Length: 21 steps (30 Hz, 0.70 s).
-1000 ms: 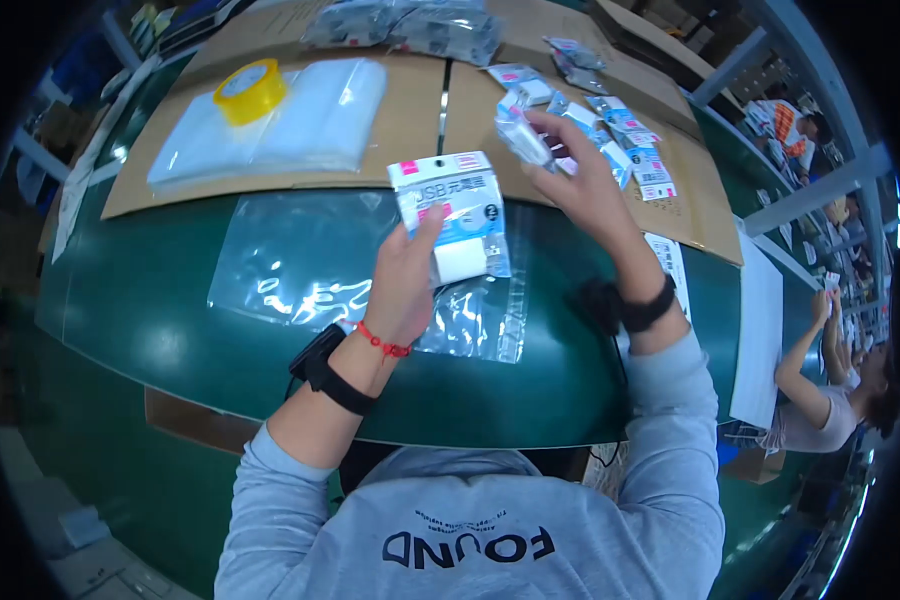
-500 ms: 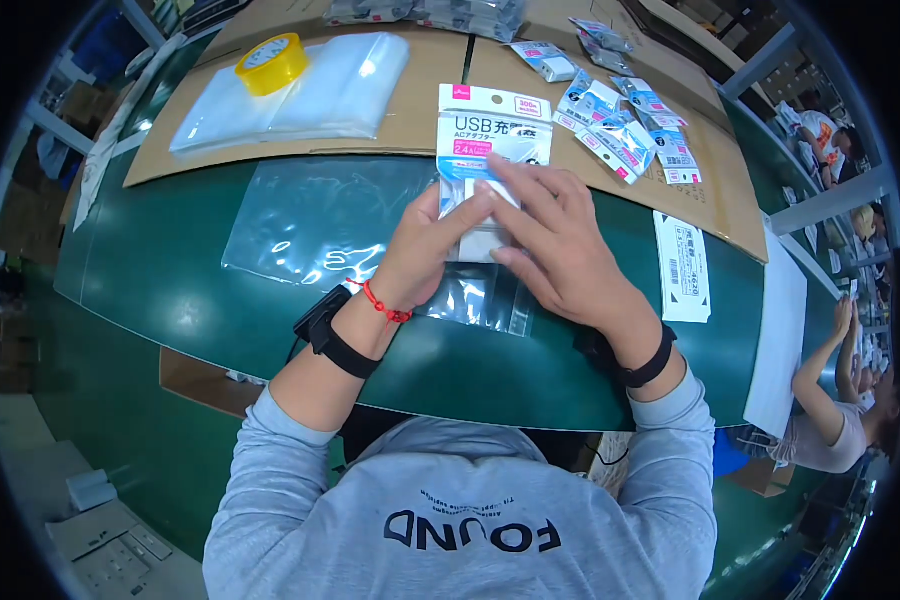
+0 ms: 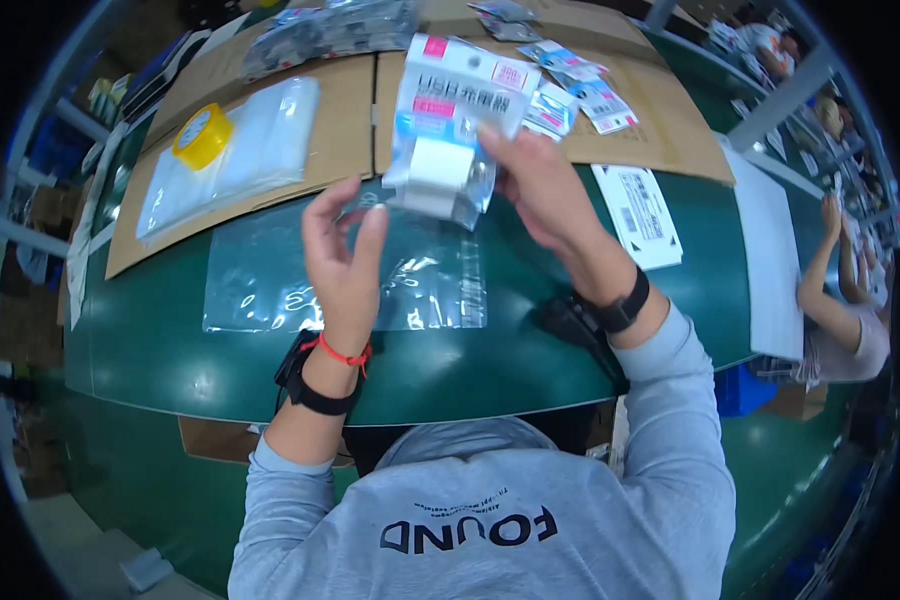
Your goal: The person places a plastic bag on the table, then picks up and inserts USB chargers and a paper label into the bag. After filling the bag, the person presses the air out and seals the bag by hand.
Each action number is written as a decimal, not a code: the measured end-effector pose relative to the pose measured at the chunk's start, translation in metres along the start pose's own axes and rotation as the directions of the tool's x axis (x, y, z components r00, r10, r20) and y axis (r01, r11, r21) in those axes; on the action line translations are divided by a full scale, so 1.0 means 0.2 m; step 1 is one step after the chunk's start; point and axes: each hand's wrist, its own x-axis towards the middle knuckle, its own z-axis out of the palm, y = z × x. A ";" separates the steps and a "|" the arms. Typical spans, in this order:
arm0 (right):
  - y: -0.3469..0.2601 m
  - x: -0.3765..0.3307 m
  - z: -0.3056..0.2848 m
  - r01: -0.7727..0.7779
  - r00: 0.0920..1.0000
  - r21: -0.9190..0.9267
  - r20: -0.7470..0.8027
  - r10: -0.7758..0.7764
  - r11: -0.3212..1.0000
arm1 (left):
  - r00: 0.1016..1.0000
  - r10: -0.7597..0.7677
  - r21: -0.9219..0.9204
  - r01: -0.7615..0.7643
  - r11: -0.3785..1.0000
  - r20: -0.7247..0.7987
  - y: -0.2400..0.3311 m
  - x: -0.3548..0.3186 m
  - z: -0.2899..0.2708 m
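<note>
My right hand [image 3: 542, 185] pinches the right edge of a USB charger packet [image 3: 440, 165], a white and blue pouch with a white block showing through its clear lower part. The packet is tilted, slightly blurred, and raised above the table. To its lower left is my left hand [image 3: 345, 255], holding nothing, with thumb and fingers apart. A large clear plastic bag [image 3: 260, 285] lies flat on the green table [image 3: 470, 372] beneath and beside the hands.
Cardboard [image 3: 350, 130] covers the table's far side. On it are a stack of clear bags [image 3: 270, 125], a yellow tape roll [image 3: 202, 136], loose charger packets [image 3: 600, 102] and a pile of packets [image 3: 340, 38]. White label sheets [image 3: 635, 215] lie at right. Another person's arm [image 3: 820, 260] shows far right.
My left hand has let go of the packet and moved left, its fingers spreading. My right hand keeps hold of the packet, now lifted and tilted. The whole view has shifted somewhat.
</note>
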 end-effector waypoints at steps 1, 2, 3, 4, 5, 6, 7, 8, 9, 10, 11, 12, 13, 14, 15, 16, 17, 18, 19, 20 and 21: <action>0.00 0.03 -0.04 0.031 0.995 0.026 -0.091 -0.028 0.999 | 0.961 -0.185 -0.051 0.199 0.979 0.207 0.06 -0.03 -0.01; -0.01 0.05 -0.04 0.025 0.995 0.033 -0.101 -0.022 0.999 | 0.854 -0.342 -0.048 0.391 0.919 0.392 0.15 -0.05 -0.05; -0.03 0.07 -0.04 0.127 0.983 0.050 -0.141 -0.119 0.991 | 0.689 -0.462 -0.013 0.564 0.825 0.559 0.21 -0.08 -0.06; -0.06 0.08 -0.03 0.228 0.960 0.062 -0.180 -0.213 0.972 | 0.512 -0.482 -0.090 0.746 0.660 0.711 0.24 -0.11 -0.01; -0.07 0.10 -0.03 0.326 0.928 0.072 -0.216 -0.305 0.943 | 0.329 -0.433 -0.116 0.886 0.449 0.839 0.27 -0.17 0.06; -0.07 0.11 -0.04 0.321 0.929 0.073 -0.218 -0.299 0.944 | 0.324 -0.466 -0.142 0.913 0.383 0.823 0.32 -0.23 0.11; -0.07 0.14 -0.06 0.384 0.902 -0.021 -0.204 -0.380 0.923 | 0.316 -0.497 -0.169 0.933 0.318 0.808 0.36 -0.28 0.17; -0.06 0.16 -0.06 0.443 0.870 -0.115 -0.182 -0.458 0.889 | 0.314 -0.499 -0.167 0.934 0.317 0.808 0.38 -0.28 0.21; -0.05 0.17 -0.07 0.499 0.834 -0.205 -0.151 -0.531 0.842 | 0.325 -0.547 -0.219 0.943 0.252 0.771 0.40 -0.27 0.25; -0.05 0.17 -0.05 0.498 0.836 -0.200 -0.149 -0.529 0.844 | 0.333 -0.598 -0.275 0.942 0.190 0.729 0.41 -0.26 0.29; -0.05 0.18 -0.03 0.499 0.837 -0.171 -0.156 -0.524 0.849 | 0.335 -0.646 -0.334 0.934 0.130 0.686 0.41 -0.25 0.32; -0.05 0.18 0.00 0.501 0.838 -0.143 -0.164 -0.520 0.853 | 0.338 -0.649 -0.335 0.933 0.134 0.682 0.40 -0.25 0.35; -0.05 0.19 0.03 0.504 0.839 -0.114 -0.172 -0.517 0.856 | 0.388 -0.600 -0.352 0.918 0.184 0.699 0.37 -0.25 0.37; -0.05 0.19 0.06 0.506 0.838 -0.111 -0.171 -0.518 0.855 | 0.435 -0.546 -0.370 0.900 0.232 0.716 0.34 -0.25 0.40; -0.04 0.18 0.10 0.472 0.869 0.106 -0.221 -0.442 0.875 | 0.475 -0.490 -0.386 0.880 0.277 0.731 0.30 -0.25 0.40; -0.04 0.17 0.13 0.426 0.899 0.319 -0.251 -0.357 0.847 | 0.474 -0.490 -0.384 0.880 0.279 0.732 0.26 -0.23 0.41; -0.03 0.15 0.16 0.362 0.930 0.521 -0.256 -0.263 0.773 | 0.485 -0.454 -0.402 0.875 0.271 0.748 0.22 -0.23 0.41; -0.02 0.12 0.18 0.357 0.932 0.525 -0.251 -0.260 0.773 | 0.497 -0.417 -0.421 0.868 0.264 0.761 0.19 -0.22 0.41; -0.01 0.09 0.20 0.303 0.951 0.519 -0.216 -0.220 0.799 | 0.510 -0.379 -0.442 0.859 0.258 0.772 0.17 -0.22 0.40; 0.00 0.08 0.19 0.257 0.965 0.504 -0.185 -0.188 0.825 | 0.515 -0.373 -0.445 0.856 0.262 0.772 0.17 -0.21 0.40; 0.00 0.07 0.19 0.209 0.976 0.487 -0.152 -0.154 0.848 | 0.478 -0.437 -0.416 0.878 0.236 0.762 0.19 -0.19 0.39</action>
